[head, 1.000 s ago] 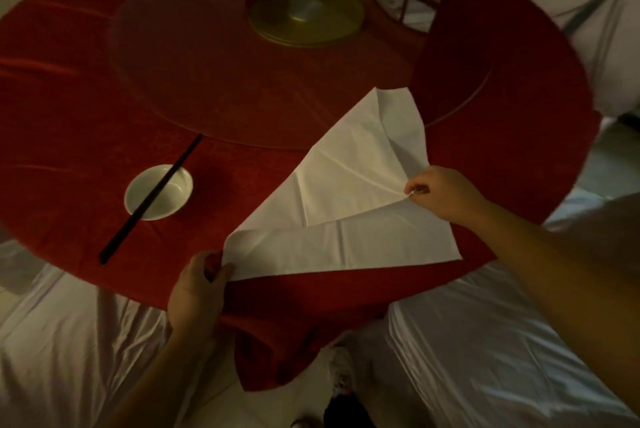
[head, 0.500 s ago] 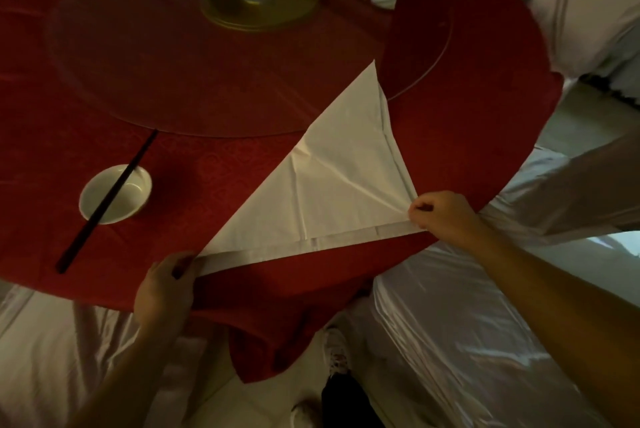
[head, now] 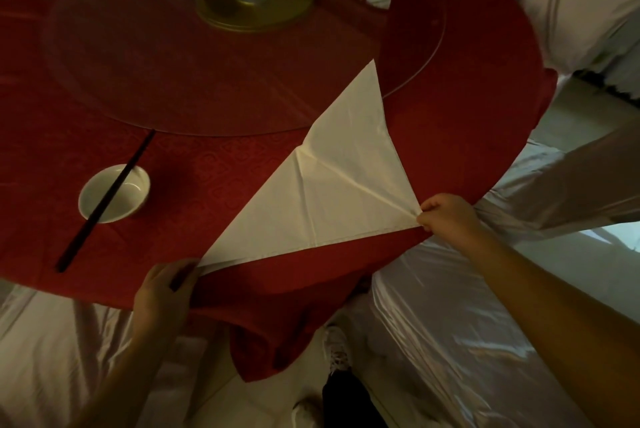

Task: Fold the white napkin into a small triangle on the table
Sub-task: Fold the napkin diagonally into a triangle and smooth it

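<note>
The white napkin (head: 332,192) lies flat on the red tablecloth (head: 207,164) as a large folded triangle. Its apex points away from me onto the glass turntable. Its long edge runs along the near side of the table. My left hand (head: 162,289) pinches the near left corner at the table's edge. My right hand (head: 446,216) pinches the right corner and holds the cloth taut, with creases fanning out from that grip.
A small white bowl (head: 133,201) with black chopsticks (head: 104,202) across it sits left of the napkin. A glass turntable (head: 145,57) on a gold base (head: 256,5) fills the table's middle. Chairs in white covers (head: 450,317) stand around the table.
My right hand has drawn the folded-over corner down and to the right, so the top layer now matches the bottom edge. The strip of lower layer along the near edge has vanished.
</note>
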Demonstrator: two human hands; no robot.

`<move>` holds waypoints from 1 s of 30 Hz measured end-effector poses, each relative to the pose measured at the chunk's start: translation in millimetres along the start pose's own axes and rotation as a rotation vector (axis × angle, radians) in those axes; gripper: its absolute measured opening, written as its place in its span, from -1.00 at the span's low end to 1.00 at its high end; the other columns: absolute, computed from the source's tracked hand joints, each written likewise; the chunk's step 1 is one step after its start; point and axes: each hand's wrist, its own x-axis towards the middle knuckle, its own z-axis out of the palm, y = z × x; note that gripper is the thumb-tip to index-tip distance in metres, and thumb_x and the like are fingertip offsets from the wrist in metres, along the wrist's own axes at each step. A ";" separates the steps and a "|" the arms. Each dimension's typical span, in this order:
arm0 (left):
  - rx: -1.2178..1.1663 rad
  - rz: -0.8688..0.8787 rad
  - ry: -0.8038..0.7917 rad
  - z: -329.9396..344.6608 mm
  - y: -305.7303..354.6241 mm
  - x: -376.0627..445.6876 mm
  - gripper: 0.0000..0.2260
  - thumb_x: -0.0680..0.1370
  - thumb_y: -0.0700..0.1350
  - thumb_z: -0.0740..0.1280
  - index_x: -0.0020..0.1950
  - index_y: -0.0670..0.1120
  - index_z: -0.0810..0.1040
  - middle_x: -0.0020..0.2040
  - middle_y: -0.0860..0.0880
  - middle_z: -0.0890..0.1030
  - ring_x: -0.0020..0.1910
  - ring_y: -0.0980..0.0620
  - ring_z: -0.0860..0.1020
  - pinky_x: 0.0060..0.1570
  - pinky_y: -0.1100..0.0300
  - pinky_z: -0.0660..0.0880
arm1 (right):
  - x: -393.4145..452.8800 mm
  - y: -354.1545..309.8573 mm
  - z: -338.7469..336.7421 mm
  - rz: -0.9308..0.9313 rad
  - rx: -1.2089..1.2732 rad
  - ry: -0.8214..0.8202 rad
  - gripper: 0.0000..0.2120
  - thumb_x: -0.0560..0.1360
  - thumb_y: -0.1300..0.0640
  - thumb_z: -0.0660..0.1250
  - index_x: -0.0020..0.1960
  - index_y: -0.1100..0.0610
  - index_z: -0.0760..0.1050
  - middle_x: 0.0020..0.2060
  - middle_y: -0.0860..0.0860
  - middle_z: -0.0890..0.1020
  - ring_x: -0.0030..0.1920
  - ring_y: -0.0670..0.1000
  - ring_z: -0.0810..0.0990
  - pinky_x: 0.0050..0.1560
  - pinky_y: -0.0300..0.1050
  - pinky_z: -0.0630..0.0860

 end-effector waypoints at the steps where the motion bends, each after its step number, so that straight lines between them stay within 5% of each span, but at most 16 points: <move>1: 0.003 0.009 0.005 -0.6 -0.9 -1.3 -0.81 0.54 -0.12 0.33 0.13 -0.08 0.59 0.11 -0.15 0.55 0.03 -0.13 0.51 -0.02 0.02 0.44 | 0.5 -0.8 0.6 0.021 0.004 -0.002 -0.90 0.29 0.27 0.41 -0.20 0.19 0.62 -0.37 0.10 0.67 -0.32 0.09 0.65 -0.28 -0.08 0.55; 4: 0.026 0.039 -0.003 -1.5 -1.4 -3.0 -0.81 0.54 -0.14 0.33 0.14 -0.10 0.59 0.11 -0.15 0.55 0.04 -0.15 0.51 0.02 -0.02 0.45 | 2.2 -4.9 -0.1 0.129 0.006 -0.036 -0.88 0.32 0.29 0.43 -0.19 0.35 0.61 -0.30 0.25 0.68 -0.23 0.25 0.66 -0.14 0.06 0.58; 8: 0.054 0.031 -0.023 -0.9 0.8 -4.3 -0.78 0.55 -0.10 0.32 0.16 -0.11 0.57 0.15 -0.16 0.53 0.06 -0.16 0.50 0.02 -0.03 0.46 | -0.4 -12.7 -4.2 0.258 0.028 -0.071 -0.81 0.31 0.25 0.48 -0.24 0.37 0.54 -0.43 0.21 0.60 -0.47 0.14 0.56 -0.45 -0.11 0.45; 13: 0.083 0.036 -0.032 0.5 2.2 -2.0 -0.83 0.56 -0.16 0.29 0.13 -0.10 0.58 0.15 -0.18 0.53 0.09 -0.17 0.49 0.06 -0.03 0.43 | -3.2 -16.9 -0.8 0.330 0.109 -0.068 -0.81 0.33 0.30 0.43 -0.16 0.40 0.50 -0.41 0.24 0.60 -0.49 0.11 0.56 -0.51 -0.17 0.40; 16: 0.093 0.068 0.017 -1.5 5.5 -1.4 -0.82 0.58 -0.19 0.25 0.13 -0.12 0.57 0.14 -0.18 0.55 0.07 -0.18 0.50 0.04 0.00 0.41 | -7.6 -17.6 3.6 0.372 0.251 -0.057 -0.85 0.35 0.34 0.34 -0.13 0.42 0.49 -0.46 0.22 0.63 -0.66 -0.02 0.52 -0.66 -0.31 0.31; 22: 0.029 0.055 0.048 -12.5 -5.7 14.4 -0.82 0.60 -0.17 0.20 0.14 -0.03 0.53 0.07 -0.12 0.58 -0.04 -0.05 0.50 -0.08 0.04 0.44 | -39.8 -4.2 24.2 0.527 0.726 -0.182 -0.90 0.46 0.39 0.22 -0.22 0.32 0.45 -0.53 0.13 0.57 -0.54 -0.06 0.48 -0.69 -0.36 0.30; 30: -0.029 -0.001 0.027 -38.8 -26.3 30.8 -0.80 0.57 -0.22 0.25 0.03 0.03 0.61 0.05 -0.05 0.56 -0.07 0.00 0.49 -0.13 0.08 0.44 | -97.0 12.6 55.5 0.703 0.984 -0.337 -0.96 0.41 0.39 0.33 -0.22 0.34 0.53 -0.56 0.11 0.59 -0.57 -0.05 0.58 -0.63 -0.34 0.39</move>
